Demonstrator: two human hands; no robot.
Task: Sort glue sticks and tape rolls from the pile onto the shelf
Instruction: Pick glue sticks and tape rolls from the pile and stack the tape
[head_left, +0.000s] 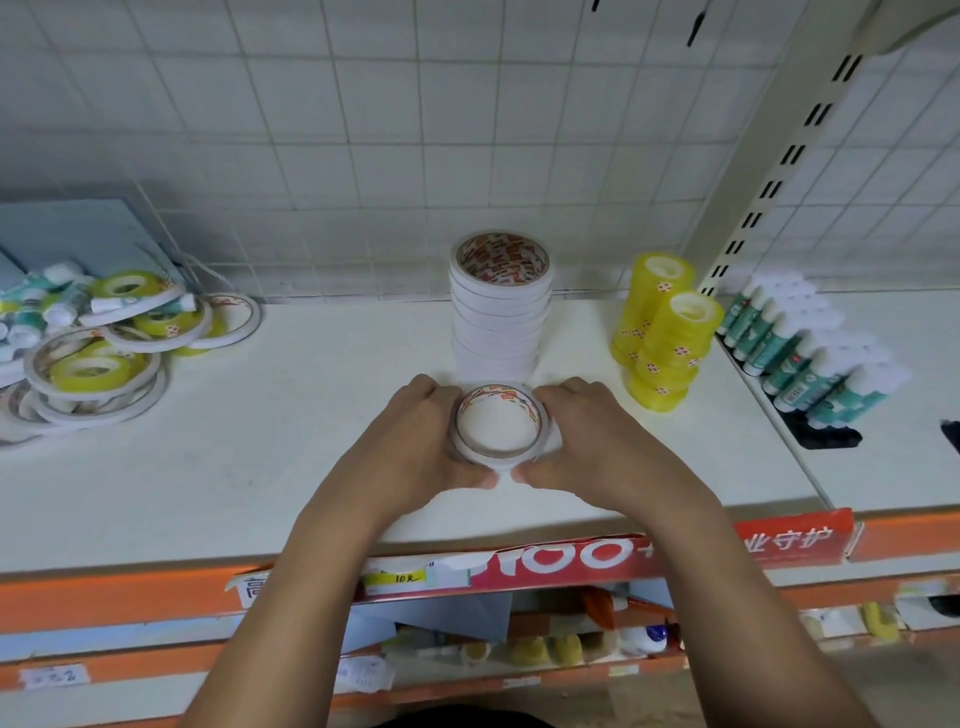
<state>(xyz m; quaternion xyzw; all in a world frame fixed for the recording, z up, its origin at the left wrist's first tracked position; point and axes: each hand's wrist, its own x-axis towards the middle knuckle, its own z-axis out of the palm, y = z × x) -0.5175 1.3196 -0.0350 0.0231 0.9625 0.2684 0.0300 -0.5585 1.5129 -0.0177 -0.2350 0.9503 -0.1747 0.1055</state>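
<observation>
**Both hands clasp a short stack of tape rolls at mid-shelf**

Forearms reach in from the bottom edge and meet over the white shelf (311, 415). The left hand (415, 436) and right hand (597, 441) close round a short stack of white tape rolls (496, 457), one on each side. On both hands the fingers (436, 389) curl round the far side of the stack, and the two thumbs (483, 480) press its near side, tips almost touching. How many rolls are in this stack cannot be told, as the palms hide its wall; only the top ring and its red-printed core show.

Just behind the hands stands a tall stack of white tape rolls (501, 317), leaning slightly. It sits very close to the fingertips; contact cannot be told. To the right, apart from the hands, are two stacks of yellow tape rolls (665, 332), the nearer one partly covering the other. Further right, past a shelf divider, glue sticks (800, 353) lie in a tidy row with white caps.

At the far left lies the pile (104, 343): white and yellow tape rolls mixed with glue sticks, overlapping one another. A blue-grey card (78, 234) leans behind it against the wire-grid back panel (363, 130).

Along the shelf's front edge runs an orange strip (130, 597) with a red banner (571, 558) over it, and a lower shelf (545, 649) holds blurred small goods.
</observation>
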